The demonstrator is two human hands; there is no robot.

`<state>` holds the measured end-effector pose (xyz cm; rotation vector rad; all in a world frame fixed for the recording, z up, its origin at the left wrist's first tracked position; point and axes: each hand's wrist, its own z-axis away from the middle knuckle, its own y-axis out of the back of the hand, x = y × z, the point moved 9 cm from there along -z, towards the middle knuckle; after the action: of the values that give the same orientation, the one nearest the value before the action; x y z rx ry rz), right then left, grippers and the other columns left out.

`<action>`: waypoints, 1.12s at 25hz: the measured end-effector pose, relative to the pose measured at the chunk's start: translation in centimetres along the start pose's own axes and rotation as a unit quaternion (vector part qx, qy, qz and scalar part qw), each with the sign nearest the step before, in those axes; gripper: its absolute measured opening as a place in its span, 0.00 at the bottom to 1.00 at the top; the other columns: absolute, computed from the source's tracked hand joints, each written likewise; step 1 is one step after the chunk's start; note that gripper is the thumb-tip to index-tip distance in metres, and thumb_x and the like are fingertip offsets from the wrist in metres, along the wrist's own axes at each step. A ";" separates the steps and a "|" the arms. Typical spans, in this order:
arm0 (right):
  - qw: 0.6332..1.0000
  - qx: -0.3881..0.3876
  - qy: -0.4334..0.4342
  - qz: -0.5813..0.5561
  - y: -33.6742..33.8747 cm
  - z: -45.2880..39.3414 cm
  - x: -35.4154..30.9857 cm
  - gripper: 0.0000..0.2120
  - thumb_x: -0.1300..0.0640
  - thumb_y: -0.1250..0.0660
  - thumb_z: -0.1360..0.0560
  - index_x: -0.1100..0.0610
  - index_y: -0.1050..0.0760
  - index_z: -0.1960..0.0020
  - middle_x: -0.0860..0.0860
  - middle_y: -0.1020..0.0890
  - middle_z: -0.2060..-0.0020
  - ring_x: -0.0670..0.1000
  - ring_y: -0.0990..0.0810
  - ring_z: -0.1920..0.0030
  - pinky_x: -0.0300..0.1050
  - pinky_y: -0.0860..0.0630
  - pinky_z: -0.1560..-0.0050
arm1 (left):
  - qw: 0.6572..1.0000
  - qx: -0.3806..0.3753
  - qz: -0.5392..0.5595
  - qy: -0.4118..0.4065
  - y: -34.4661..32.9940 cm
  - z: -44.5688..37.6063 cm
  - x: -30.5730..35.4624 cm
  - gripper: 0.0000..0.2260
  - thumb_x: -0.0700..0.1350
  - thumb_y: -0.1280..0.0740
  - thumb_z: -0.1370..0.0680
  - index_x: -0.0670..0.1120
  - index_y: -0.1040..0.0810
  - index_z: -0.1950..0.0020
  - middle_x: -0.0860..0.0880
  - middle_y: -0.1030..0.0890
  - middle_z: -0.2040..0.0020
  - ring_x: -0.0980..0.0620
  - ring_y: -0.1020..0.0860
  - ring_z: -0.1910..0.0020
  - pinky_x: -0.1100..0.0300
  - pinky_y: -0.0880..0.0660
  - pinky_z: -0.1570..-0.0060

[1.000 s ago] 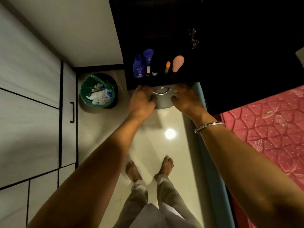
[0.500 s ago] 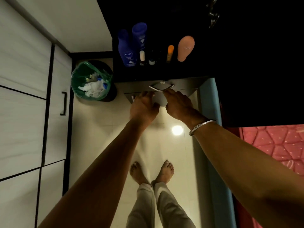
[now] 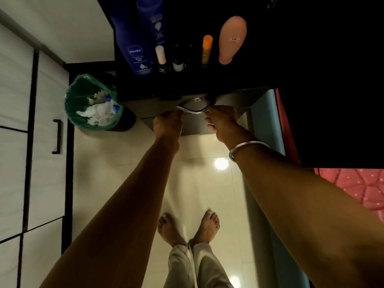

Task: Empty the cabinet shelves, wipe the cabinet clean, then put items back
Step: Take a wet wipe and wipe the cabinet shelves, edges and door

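Both hands reach to the dark cabinet's drawer front. The right hand has its fingers curled around the curved metal handle, whose long axis runs sideways; the left hand touches its other end, grip unclear. Bottles stand beyond the fingers.

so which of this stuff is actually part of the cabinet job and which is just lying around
Part of the job:
- dark cabinet
- metal handle, with left hand and right hand at it
- blue Nivea bottle
- orange tube
- peach bottle

Lying about:
- green-lined bin
- pink bedspread
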<state>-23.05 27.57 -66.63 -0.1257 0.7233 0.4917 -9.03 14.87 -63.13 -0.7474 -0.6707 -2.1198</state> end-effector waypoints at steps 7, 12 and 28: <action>0.997 0.044 0.001 -0.068 -0.5 0.9 0.0 0.05 0.61 0.33 0.22 0.58 0.25 0.57 0.52 0.23 0.66 0.45 0.24 0.72 0.34 0.27 0.74 | 0.998 -0.050 0.031 0.004 -1.0 1.1 0.3 0.07 0.41 0.38 0.17 0.43 0.21 0.51 0.50 0.23 0.62 0.56 0.27 0.63 0.67 0.31 0.64; 0.996 0.079 -0.016 -0.039 1.0 4.8 2.8 0.05 0.63 0.31 0.23 0.63 0.23 0.56 0.55 0.23 0.70 0.48 0.26 0.73 0.37 0.27 0.72 | 0.998 -0.006 0.046 0.046 -0.3 3.0 -3.2 0.09 0.46 0.33 0.20 0.41 0.18 0.46 0.45 0.17 0.54 0.51 0.22 0.59 0.61 0.27 0.63; 0.773 0.150 0.399 0.470 2.8 19.4 -3.0 0.09 0.53 0.38 0.24 0.56 0.22 0.53 0.54 0.18 0.56 0.58 0.21 0.52 0.49 0.24 0.57 | 0.716 0.050 -0.503 -0.481 0.3 15.6 2.3 0.20 0.49 0.33 0.25 0.44 0.23 0.35 0.43 0.20 0.40 0.42 0.24 0.42 0.50 0.27 0.45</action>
<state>-14.59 34.20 -49.94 0.3885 1.7147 1.3109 -5.55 23.96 -50.67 -1.7362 -2.1336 -2.4061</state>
